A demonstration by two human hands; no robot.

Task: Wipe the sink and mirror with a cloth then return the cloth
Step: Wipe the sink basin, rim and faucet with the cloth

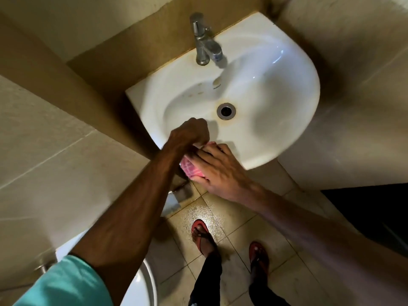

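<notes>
Pink-and-white patterned cloth [191, 167] at the near rim of the white sink [287, 54], bunched between both grips. Left grip [191, 133] clenched on the cloth's upper end, knuckles over the sink's near edge. Right grip [217, 167] grasping the cloth, fingers laid across its top, thumb underneath. Beyond the grips, in the sink's bowl, a metal drain [226, 110] ringed with brownish stain. At the sink's far rim, a chrome tap [205, 44]. Below the sink, wet floor tiles [234, 219] and two feet in red sandals [202, 235]. Left of the sink and nearer, part of a white toilet [141, 283].
</notes>
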